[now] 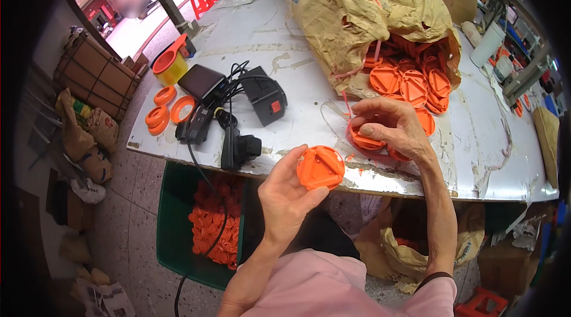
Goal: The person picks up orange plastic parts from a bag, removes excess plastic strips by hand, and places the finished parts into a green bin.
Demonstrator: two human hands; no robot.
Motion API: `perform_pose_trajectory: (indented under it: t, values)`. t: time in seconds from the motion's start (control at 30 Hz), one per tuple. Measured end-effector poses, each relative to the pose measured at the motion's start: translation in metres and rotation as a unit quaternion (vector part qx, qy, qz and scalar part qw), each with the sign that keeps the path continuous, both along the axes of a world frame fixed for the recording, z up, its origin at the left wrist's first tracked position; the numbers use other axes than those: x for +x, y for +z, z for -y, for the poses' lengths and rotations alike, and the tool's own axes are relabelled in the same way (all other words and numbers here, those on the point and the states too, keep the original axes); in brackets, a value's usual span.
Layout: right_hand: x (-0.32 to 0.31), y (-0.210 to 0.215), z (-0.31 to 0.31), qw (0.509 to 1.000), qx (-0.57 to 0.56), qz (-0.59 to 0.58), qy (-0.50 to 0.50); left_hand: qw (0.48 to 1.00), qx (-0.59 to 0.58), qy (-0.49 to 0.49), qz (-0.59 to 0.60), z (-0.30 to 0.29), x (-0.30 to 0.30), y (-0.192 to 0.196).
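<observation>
My left hand (pixel 284 201) grips a round orange plastic disc (pixel 320 168) by its edge, just in front of the table edge. The disc's upward face has a raised triangular shape and a rim. Over the table's front edge, my right hand (pixel 392 125) is curled with thumb and fingers close together. Directly under its fingers lies another orange disc (pixel 367 140); whether they pinch something small is hidden. More orange discs (pixel 413 88) spill from the mouth of a large yellow-brown sack (pixel 357 13) onto the table beyond my right hand.
Black power adapters (pixel 262 96) with tangled cables lie left on the white table (pixel 285 37), beside orange rings (pixel 182 109) and a yellow-orange cup (pixel 171 68). Below stands a green bin (pixel 172 222) holding orange parts. An open sack (pixel 380 242) stands under the table at right.
</observation>
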State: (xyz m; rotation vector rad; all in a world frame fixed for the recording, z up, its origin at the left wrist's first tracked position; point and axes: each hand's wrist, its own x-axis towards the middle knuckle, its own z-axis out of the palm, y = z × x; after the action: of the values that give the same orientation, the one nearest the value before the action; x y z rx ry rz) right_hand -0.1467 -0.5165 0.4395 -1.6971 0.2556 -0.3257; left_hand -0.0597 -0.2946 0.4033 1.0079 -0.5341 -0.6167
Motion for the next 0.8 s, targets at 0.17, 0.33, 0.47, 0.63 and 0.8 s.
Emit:
perform_pose_trajectory:
  t: [0.17, 0.33, 0.47, 0.63, 0.8]
  values:
    - [-0.001, -0.004, 0.005, 1.000, 0.006, 0.007, -0.001, 0.999, 0.037, 0.014, -0.017, -0.030, 0.001, -0.008]
    - [0.001, -0.003, 0.003, 0.999, -0.027, -0.007, -0.024, 0.998, 0.046, 0.043, -0.029, -0.055, 0.003, -0.024]
    - [0.001, -0.006, 0.001, 0.999, -0.036, 0.004, -0.027, 0.994, 0.068, 0.060, -0.054, -0.073, 0.006, -0.032]
    - [0.003, -0.004, -0.004, 0.997, -0.061, -0.016, -0.032, 0.988, 0.110, 0.086, -0.071, -0.093, 0.014, -0.058]
    - [0.004, -0.003, -0.004, 0.993, -0.107, -0.026, -0.036, 0.981, 0.144, 0.099, -0.083, -0.107, 0.024, -0.088]
